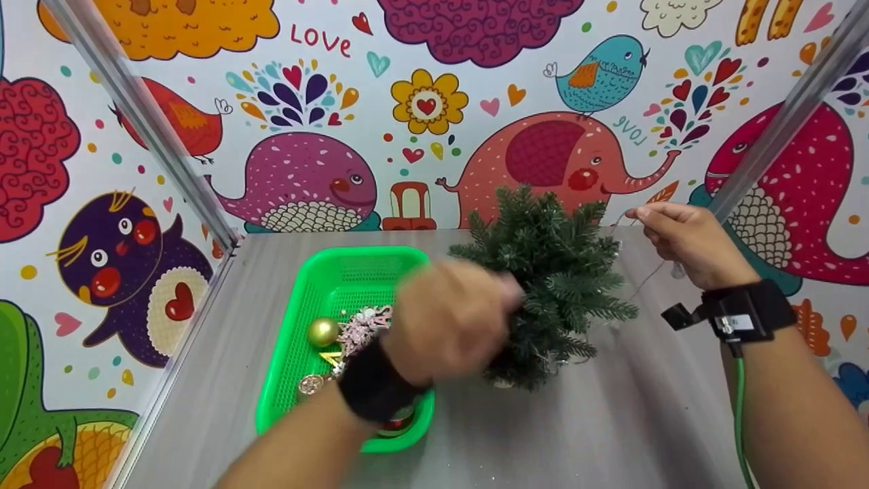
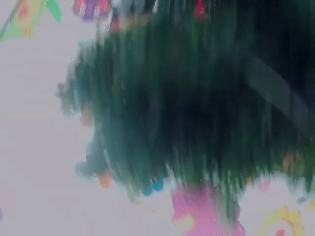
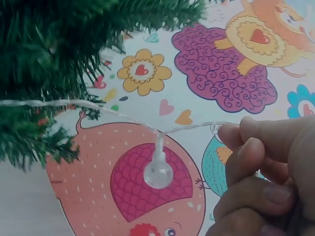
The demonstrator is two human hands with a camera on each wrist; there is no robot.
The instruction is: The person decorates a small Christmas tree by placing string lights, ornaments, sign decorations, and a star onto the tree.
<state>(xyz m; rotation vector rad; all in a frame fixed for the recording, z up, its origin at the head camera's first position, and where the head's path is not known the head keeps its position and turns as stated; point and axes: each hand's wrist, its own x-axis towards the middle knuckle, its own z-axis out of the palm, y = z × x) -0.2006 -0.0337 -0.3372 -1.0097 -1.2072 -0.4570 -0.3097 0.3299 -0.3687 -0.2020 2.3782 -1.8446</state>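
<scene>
A small green artificial Christmas tree stands on the grey table. To its right, my right hand pinches the thin clear wire of a string of lights between thumb and forefinger. One round clear bulb dangles from that wire beside the branches in the right wrist view. My left hand is motion-blurred over the tree's left side and the basket's right edge. It hides part of both, and I cannot tell whether it holds anything. In the left wrist view only smeared branches show.
Left of the tree sits a green plastic basket. Inside are a gold ball ornament, a pinkish glittery decoration and other ornaments partly hidden by the left arm. Patterned walls with metal posts enclose the table.
</scene>
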